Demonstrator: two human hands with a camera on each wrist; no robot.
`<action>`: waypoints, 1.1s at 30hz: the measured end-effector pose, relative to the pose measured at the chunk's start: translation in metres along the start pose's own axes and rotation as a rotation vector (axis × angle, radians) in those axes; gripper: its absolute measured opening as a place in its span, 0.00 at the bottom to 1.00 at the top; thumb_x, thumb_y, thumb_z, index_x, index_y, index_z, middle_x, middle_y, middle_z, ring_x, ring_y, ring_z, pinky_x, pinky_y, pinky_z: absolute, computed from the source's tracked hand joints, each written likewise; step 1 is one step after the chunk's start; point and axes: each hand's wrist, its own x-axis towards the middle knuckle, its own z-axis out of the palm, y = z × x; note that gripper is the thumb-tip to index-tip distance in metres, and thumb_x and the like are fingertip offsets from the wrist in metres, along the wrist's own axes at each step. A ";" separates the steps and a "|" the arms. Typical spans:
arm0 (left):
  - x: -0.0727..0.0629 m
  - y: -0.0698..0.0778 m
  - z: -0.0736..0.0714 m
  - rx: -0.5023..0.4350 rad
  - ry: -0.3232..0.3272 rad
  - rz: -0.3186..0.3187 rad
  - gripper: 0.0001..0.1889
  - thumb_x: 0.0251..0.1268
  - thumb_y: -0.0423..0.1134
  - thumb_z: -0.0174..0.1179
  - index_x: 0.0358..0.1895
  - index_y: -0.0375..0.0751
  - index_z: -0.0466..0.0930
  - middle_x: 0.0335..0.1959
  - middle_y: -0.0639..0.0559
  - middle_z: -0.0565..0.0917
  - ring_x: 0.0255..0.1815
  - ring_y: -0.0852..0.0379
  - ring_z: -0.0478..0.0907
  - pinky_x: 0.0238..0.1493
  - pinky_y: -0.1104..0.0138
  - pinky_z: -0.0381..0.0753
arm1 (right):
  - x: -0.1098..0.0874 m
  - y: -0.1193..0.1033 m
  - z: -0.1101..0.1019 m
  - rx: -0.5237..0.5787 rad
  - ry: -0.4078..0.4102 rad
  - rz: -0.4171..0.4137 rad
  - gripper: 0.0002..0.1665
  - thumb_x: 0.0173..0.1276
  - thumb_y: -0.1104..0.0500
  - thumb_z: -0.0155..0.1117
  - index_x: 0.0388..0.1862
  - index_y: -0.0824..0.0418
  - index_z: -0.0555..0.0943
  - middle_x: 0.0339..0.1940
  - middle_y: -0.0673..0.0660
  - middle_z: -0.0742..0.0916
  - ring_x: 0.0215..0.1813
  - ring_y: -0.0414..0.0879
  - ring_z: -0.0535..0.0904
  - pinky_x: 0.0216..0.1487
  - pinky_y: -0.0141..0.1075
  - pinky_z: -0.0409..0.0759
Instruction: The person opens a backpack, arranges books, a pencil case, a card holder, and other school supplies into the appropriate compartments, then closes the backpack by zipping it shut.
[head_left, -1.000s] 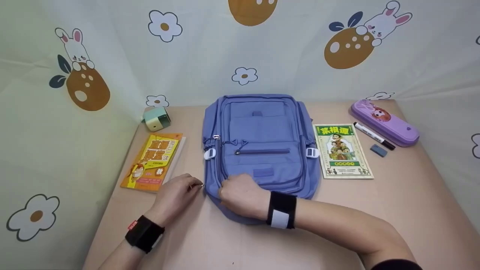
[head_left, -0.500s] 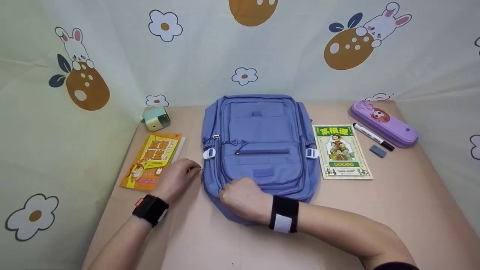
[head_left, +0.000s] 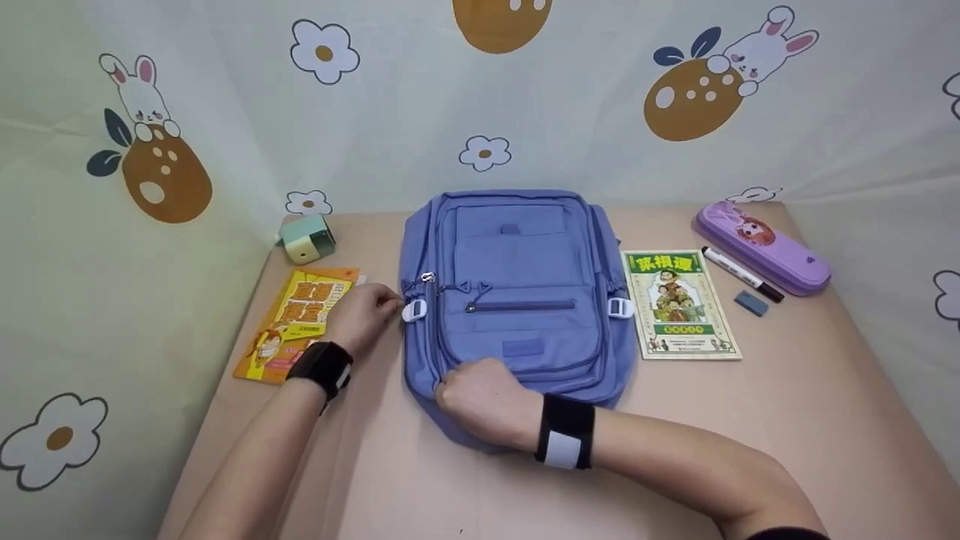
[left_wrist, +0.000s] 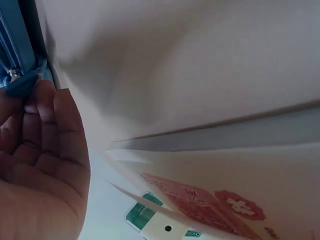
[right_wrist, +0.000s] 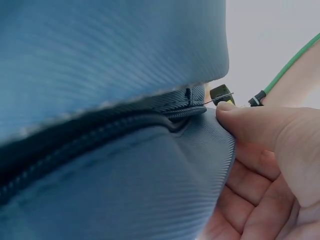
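A blue backpack (head_left: 517, 259) lies on its back on the table, front pockets facing up. Beside its left edge, near the white side buckle (head_left: 415, 310), is my left hand (head_left: 363, 319). Seen from the left wrist, that hand pinches a blue zipper pull (left_wrist: 22, 86) hanging from a metal slider (left_wrist: 14, 75). My right hand (head_left: 487, 401) is at the bag's lower left corner. In the right wrist view its thumb and fingers grip a fold of the bag's fabric (right_wrist: 202, 160) beside the zipper (right_wrist: 105, 134).
Left of the bag lie an orange book (head_left: 289, 330) and a green-and-cream pencil sharpener (head_left: 307, 240). On the right are a green-and-cream book (head_left: 680, 304), a marker (head_left: 739, 271), a blue eraser (head_left: 751, 303) and a purple pencil case (head_left: 765, 247). A printed cloth (head_left: 405, 97) hangs behind.
My left hand has moved up along the bag's left side, from near its lower corner to the side buckle. The right hand stays at the lower left corner, almost still.
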 end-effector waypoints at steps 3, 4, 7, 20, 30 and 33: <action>0.000 0.000 0.001 0.002 -0.006 -0.021 0.09 0.72 0.42 0.64 0.43 0.41 0.89 0.41 0.47 0.89 0.44 0.48 0.84 0.50 0.53 0.80 | 0.000 0.000 0.001 0.005 -0.004 0.007 0.11 0.57 0.63 0.67 0.19 0.51 0.79 0.18 0.46 0.81 0.21 0.42 0.77 0.13 0.40 0.72; -0.001 0.000 0.001 0.001 -0.010 -0.024 0.09 0.72 0.42 0.64 0.43 0.40 0.89 0.41 0.47 0.89 0.44 0.48 0.84 0.50 0.53 0.80 | 0.000 0.000 0.001 0.005 -0.006 0.009 0.10 0.57 0.63 0.67 0.19 0.51 0.79 0.18 0.46 0.81 0.21 0.42 0.77 0.13 0.40 0.72; -0.004 0.002 0.001 -0.002 -0.022 -0.030 0.11 0.72 0.41 0.63 0.47 0.39 0.88 0.44 0.45 0.88 0.46 0.47 0.83 0.52 0.52 0.80 | 0.000 0.000 0.002 0.013 -0.011 0.016 0.10 0.57 0.62 0.67 0.19 0.51 0.79 0.18 0.46 0.81 0.21 0.42 0.77 0.13 0.40 0.72; -0.058 0.048 0.007 -0.044 0.014 0.367 0.28 0.69 0.28 0.56 0.73 0.39 0.71 0.72 0.40 0.72 0.73 0.45 0.68 0.73 0.52 0.66 | -0.024 0.007 0.004 0.134 0.033 0.041 0.06 0.60 0.55 0.74 0.30 0.53 0.85 0.30 0.47 0.85 0.28 0.43 0.80 0.22 0.37 0.78; -0.102 0.065 0.030 0.142 -0.242 0.713 0.31 0.73 0.56 0.60 0.72 0.43 0.73 0.72 0.46 0.74 0.77 0.49 0.63 0.76 0.51 0.61 | -0.098 0.037 -0.007 0.313 0.056 0.157 0.14 0.66 0.52 0.73 0.48 0.56 0.88 0.46 0.50 0.90 0.47 0.47 0.86 0.46 0.42 0.85; -0.104 0.066 0.038 0.207 -0.237 0.759 0.30 0.74 0.58 0.59 0.71 0.45 0.75 0.72 0.47 0.74 0.77 0.48 0.63 0.77 0.53 0.59 | -0.112 0.042 -0.005 0.332 0.114 0.162 0.15 0.65 0.54 0.74 0.49 0.56 0.88 0.46 0.50 0.90 0.47 0.46 0.87 0.49 0.42 0.84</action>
